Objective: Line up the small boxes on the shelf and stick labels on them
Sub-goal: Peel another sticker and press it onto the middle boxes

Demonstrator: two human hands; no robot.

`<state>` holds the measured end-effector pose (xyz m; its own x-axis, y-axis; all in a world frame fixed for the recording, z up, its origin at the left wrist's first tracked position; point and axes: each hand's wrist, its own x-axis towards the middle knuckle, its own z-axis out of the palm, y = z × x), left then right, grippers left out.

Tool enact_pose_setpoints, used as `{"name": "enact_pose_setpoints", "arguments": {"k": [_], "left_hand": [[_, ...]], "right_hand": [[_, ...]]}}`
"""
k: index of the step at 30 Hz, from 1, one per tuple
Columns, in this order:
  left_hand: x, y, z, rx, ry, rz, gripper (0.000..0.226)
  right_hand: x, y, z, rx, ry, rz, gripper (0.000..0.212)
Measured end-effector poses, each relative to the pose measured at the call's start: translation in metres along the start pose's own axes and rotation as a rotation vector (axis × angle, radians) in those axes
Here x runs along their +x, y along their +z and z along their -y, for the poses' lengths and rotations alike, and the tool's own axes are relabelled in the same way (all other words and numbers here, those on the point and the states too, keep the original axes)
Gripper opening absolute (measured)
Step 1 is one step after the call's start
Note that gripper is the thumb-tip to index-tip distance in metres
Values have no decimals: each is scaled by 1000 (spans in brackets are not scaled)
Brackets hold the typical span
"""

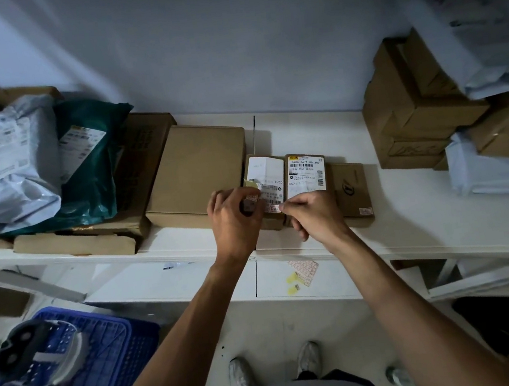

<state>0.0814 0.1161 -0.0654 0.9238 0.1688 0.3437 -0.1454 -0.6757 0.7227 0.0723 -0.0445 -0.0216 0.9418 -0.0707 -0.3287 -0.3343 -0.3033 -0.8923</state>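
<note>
Three small cardboard boxes stand side by side on the white shelf (412, 223): a left box (265, 175) and a middle box (306, 173) with white shipping labels, and a plain right box (351, 186) with a small red sticker at its front corner. My left hand (234, 221) is closed around a small dark object at the left box's front. My right hand (314, 214) pinches a small red-and-white label (274, 208) against the left box's front edge, thumb and forefinger together.
A larger flat box (198, 168) lies left of the small ones, then grey and green mailer bags (16, 166). Stacked cartons (410, 107) fill the shelf's right end. A label sheet (304, 272) and yellow scraps lie on the lower shelf. A blue crate (106, 358) stands on the floor.
</note>
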Motion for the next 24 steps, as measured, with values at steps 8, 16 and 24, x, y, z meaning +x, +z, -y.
{"name": "enact_pose_setpoints", "arguments": {"k": [8, 16, 24], "left_hand": [[1, 3, 2, 16, 2, -2, 21], [0, 5, 2, 40, 18, -15, 23], [-2, 4, -3, 27, -1, -12, 35]], "right_hand": [[5, -5, 0, 10, 16, -9, 14], [4, 0, -1, -34, 4, -25, 17], [7, 2, -4, -118, -8, -60, 18]]}}
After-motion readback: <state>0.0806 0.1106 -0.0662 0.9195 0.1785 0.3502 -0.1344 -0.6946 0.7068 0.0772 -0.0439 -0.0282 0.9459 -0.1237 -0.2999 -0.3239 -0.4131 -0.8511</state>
